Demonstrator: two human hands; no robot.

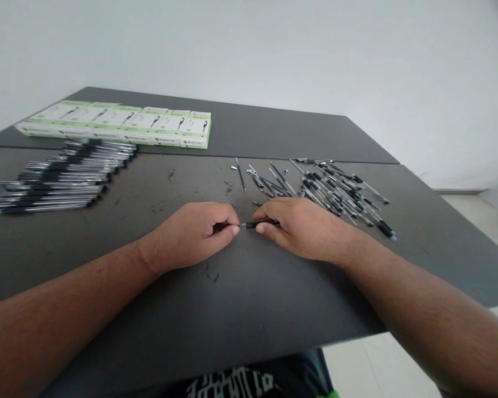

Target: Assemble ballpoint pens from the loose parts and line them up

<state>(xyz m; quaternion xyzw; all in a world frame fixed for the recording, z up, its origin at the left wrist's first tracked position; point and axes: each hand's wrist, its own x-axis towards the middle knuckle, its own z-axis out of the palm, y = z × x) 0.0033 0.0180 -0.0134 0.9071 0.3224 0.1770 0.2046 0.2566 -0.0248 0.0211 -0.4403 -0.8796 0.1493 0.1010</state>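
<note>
Between my two hands a pen (251, 225) with a black grip lies level, a little above the dark table or resting on it; I cannot tell which. My left hand (195, 232) is closed, thumb and forefinger pinching the pen's clear tip end. The fingers of my right hand (299, 226) are closed around the black grip, and most of the barrel is hidden under that palm. Just beyond my right hand are loose pen parts (269, 185), among them thin refills and small tips. A heap of clear pen barrels with black grips (340, 193) spreads to their right.
At the far left stands a row of green and white boxes (124, 124) with pen pictures. In front of it lie many pens (66, 177) side by side. Dark scraps (228, 188) are scattered on the grey table (240, 309), whose near edge is close to my body.
</note>
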